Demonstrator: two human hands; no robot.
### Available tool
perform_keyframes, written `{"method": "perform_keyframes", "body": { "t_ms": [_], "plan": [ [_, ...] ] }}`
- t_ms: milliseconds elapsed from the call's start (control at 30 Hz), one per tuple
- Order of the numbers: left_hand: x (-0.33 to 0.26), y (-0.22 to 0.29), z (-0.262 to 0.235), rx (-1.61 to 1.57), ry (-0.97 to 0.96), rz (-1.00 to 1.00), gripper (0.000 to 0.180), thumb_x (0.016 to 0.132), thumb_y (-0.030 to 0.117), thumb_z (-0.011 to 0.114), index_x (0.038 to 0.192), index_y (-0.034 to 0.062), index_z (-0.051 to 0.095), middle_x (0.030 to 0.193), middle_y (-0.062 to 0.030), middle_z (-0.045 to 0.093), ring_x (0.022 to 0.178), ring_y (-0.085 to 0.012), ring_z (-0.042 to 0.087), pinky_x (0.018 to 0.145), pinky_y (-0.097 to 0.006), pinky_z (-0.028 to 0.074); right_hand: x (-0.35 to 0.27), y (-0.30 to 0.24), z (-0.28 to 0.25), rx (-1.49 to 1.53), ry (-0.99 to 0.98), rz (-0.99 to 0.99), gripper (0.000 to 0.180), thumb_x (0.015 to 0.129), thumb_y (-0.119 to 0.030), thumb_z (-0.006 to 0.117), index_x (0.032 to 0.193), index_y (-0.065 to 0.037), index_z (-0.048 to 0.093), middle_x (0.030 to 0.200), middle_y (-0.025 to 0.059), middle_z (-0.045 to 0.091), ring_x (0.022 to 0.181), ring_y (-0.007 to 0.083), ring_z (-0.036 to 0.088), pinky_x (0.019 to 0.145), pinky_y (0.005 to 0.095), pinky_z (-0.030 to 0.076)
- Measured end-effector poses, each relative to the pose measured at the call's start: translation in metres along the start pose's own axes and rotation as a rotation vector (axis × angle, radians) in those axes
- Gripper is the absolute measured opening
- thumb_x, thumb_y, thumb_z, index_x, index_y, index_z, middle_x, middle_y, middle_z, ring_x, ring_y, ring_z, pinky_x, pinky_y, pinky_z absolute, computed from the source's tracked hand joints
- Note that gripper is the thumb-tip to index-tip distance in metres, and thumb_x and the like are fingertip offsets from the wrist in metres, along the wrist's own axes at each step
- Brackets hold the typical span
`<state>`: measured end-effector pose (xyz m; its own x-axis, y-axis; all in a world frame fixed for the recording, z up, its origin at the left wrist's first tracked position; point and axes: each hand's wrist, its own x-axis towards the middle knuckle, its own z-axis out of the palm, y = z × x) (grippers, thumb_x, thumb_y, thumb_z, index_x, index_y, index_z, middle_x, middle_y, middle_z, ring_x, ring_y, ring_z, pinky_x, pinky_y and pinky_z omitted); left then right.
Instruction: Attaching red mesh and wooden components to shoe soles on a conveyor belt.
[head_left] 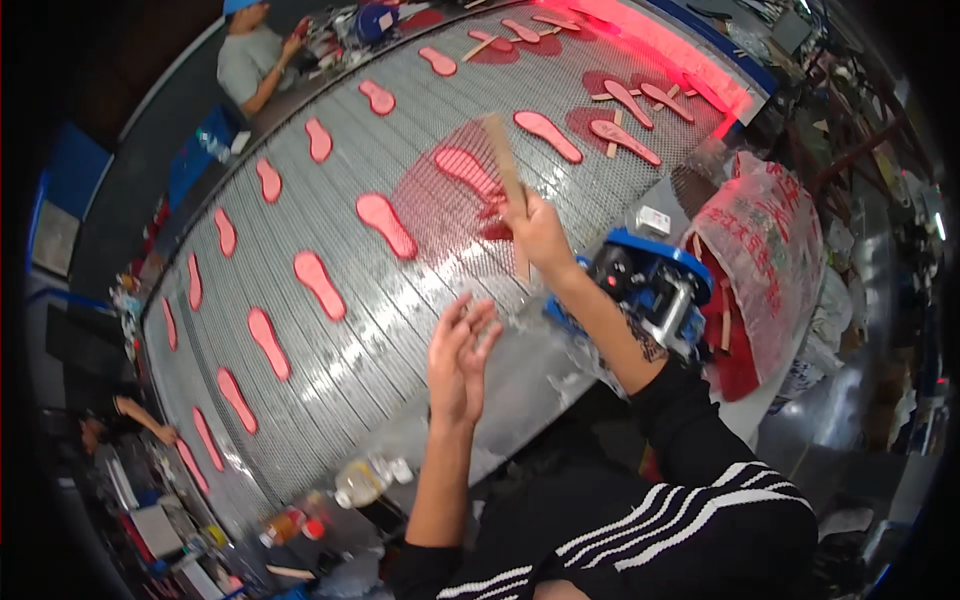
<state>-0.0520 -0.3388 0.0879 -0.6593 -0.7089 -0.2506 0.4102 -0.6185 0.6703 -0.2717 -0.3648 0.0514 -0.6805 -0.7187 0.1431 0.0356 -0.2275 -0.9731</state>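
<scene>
My right hand is closed around a flat wooden strip, which points up and away over a wide mesh conveyor belt. Just beyond that hand a pink insole lies on the belt, within a dark red patch; I cannot tell whether this is a stain or a shadow. My left hand hovers over the near edge of the belt, fingers apart and holding nothing. The insole nearest to its left is a pink one. Several more pink insoles lie in rows along the belt.
Right of my right arm stand a blue machine and a clear plastic bag with red print. Bottles stand along the near left edge. Red light glows at the belt's far right end. People work at the far side and left end.
</scene>
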Motion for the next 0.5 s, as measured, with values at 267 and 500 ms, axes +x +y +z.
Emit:
{"method": "perform_keyframes", "body": {
  "t_ms": [267,500],
  "plan": [
    [0.091,-0.042,-0.065,-0.033,0.224,-0.198,0.041,0.1,0.014,0.052,0.136,-0.0021,0.044,0.115,-0.0177,0.065,0.104,-0.0235,0.065,0.093,-0.038,0.053,0.217,0.172,-0.056,0.138,0.579,0.106,0.019,0.091,-0.016,0.064,0.099,0.0,0.057,0.082,0.003,0.058,0.072,0.013,0.052,0.065,0.0292,0.043],
    [0.101,-0.044,-0.133,0.007,0.455,-0.296,0.045,0.099,0.022,0.053,0.137,0.0007,0.045,0.117,-0.0152,0.064,0.104,-0.0241,0.063,0.097,-0.041,0.05,0.283,0.323,-0.207,-1.265,0.774,0.131,0.069,0.081,-0.014,0.061,0.146,-0.005,0.038,0.14,0.0232,0.048,0.135,0.0374,0.042,0.113,0.0458,0.031]
  ]
}}
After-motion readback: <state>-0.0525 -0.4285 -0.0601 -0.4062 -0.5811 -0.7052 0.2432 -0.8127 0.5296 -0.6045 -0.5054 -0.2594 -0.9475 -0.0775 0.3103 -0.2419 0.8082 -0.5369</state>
